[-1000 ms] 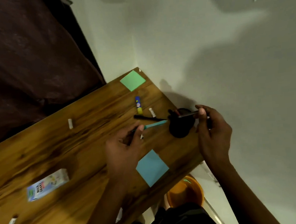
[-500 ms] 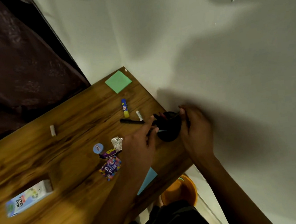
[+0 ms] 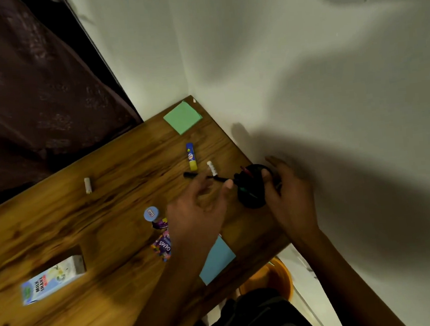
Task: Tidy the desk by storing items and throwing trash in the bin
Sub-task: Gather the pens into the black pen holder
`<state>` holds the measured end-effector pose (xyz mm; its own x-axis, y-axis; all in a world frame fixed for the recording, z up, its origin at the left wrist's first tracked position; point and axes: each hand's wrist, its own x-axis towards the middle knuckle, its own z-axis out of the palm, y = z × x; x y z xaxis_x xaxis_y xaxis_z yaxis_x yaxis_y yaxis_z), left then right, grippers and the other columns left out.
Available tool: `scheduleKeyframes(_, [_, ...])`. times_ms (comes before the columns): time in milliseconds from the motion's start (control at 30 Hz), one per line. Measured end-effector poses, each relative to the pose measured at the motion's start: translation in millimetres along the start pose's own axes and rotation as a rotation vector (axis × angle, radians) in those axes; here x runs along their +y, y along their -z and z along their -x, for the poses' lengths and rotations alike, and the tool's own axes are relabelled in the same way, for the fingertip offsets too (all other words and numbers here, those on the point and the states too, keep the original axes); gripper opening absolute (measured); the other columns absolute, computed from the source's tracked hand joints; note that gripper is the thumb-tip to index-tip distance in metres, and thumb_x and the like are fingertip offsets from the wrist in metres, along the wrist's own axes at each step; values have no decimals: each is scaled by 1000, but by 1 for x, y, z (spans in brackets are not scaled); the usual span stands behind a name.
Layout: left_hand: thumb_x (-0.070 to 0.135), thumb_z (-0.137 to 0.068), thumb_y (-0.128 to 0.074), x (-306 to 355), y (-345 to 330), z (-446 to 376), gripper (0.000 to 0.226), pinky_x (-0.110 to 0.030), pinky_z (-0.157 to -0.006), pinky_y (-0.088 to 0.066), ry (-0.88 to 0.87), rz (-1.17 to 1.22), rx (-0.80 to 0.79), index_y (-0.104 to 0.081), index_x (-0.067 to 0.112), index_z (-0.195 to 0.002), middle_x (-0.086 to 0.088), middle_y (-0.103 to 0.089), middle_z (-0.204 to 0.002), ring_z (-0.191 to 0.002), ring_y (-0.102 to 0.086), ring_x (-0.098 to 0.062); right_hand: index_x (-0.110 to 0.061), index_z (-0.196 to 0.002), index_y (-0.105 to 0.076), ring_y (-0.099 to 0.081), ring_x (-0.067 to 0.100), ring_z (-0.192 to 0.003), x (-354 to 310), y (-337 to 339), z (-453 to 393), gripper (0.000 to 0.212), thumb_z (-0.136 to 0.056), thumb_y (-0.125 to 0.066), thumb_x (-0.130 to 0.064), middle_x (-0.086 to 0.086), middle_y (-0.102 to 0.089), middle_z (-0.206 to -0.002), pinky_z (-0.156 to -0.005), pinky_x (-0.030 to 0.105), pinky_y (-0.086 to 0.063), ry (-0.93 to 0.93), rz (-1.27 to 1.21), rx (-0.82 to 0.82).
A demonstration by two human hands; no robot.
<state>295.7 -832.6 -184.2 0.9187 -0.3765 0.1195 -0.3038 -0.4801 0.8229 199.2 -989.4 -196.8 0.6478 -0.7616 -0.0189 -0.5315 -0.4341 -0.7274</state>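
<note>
My right hand point(image 3: 288, 195) cups the round black pen holder point(image 3: 251, 188); my left hand point(image 3: 200, 211), fingers spread and empty, hovers at its nine o'clock, covering part of a slim black pen point(image 3: 196, 175).

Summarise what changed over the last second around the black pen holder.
The teal pen that the left hand held a second ago is no longer in it; that hand is now open beside the black pen holder, seemingly empty. The right hand went from feeding a dark pen in to resting against the holder. The black pen and blue-and-yellow glue stick stayed on the wooden desk.
</note>
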Motion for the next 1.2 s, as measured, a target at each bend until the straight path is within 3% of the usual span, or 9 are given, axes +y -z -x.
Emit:
scheduleKeyframes(167, [66, -84, -68, -27, 30, 11, 52, -25, -75, -62, 144, -7, 32, -71, 33, -124, 17, -76, -105, -85, -71, 6, -26, -133, -62, -68, 7, -92, -18, -4, 15, 35, -102, -55, -40, -9, -71, -103, -77, 29, -59, 75, -100, 41])
scheduleKeyframes(433, [58, -88, -70, -72, 103, 44, 48, -18, -77, -59, 317, 63, 237, -73, 28, -125, 16, -77, -106, -92, -71, 9, -27, -127, -68, -62, -12, -88, -56, -30, 32, 35, -94, -69, -39, -20, -66, -90, -73, -2, -41, 195, -188, -89])
scheduleKeyframes(567, [48, -92, -72, -97, 159, 72, 35, -29, -81, -60, 442, 104, 454, -75, 26, -119, 7, -80, -96, -86, -71, 6, -21, -127, -69, -59, 2, -83, -81, -50, 46, 37, -93, -72, -37, -3, -70, -92, -80, 2, -37, 355, -162, -189])
scheduleKeyframes(700, [53, -96, -66, -113, 224, 108, 31, -47, -87, -61, 563, 164, 704, -73, 33, -119, 8, -79, -101, -98, -74, -7, -41, -132, -62, -66, 16, -107, -93, -84, 48, 39, -94, -65, -51, -5, -70, -120, -101, 28, -48, 486, -98, -322])
scheduleKeyframes(767, [48, -98, -64, -116, 256, 132, 29, -50, -90, -60, 590, 166, 824, -73, 31, -119, 8, -79, -105, -103, -74, -10, -50, -126, -59, -64, 14, -112, -107, -104, 52, 32, -94, -60, -52, -1, -70, -121, -101, 29, -50, 555, -86, -434])
scheduleKeyframes(867, [51, -99, -61, -119, 293, 165, 32, -49, -89, -61, 616, 73, 933, -72, 30, -120, 12, -78, -107, -103, -74, -8, -31, -119, -71, -68, 21, -96, -131, -136, 74, 44, -91, -56, -62, 3, -75, -101, -86, 31, -53, 606, -138, -526])
scheduleKeyframes(967, [53, -98, -60, -123, 315, 193, 35, -47, -88, -62, 659, 50, 1029, -71, 29, -122, 12, -78, -106, -101, -74, -7, -35, -125, -66, -68, 15, -76, -162, -157, 106, 56, -86, -53, -74, -1, -73, -90, -65, 25, -54, 596, -222, -590])
scheduleKeyframes(1067, [52, -99, -59, -127, 329, 216, 39, -48, -88, -62, 686, 40, 1106, -70, 25, -124, 10, -79, -104, -99, -75, -6, -24, -123, -70, -59, -2, -73, -189, -165, 133, 47, -88, -63, -55, -1, -72, -88, -65, 1, -45, 665, -243, -627])
scheduleKeyframes(1200, [53, -97, -58, -134, 344, 234, 45, -46, -89, -62, 707, 54, 1178, -69, 21, -127, 8, -79, -104, -98, -75, -7, -29, -126, -67, -63, 9, -77, -215, -173, 162, 59, -84, -53, -68, -8, -68, -91, -58, 6, -45, 729, -241, -737])
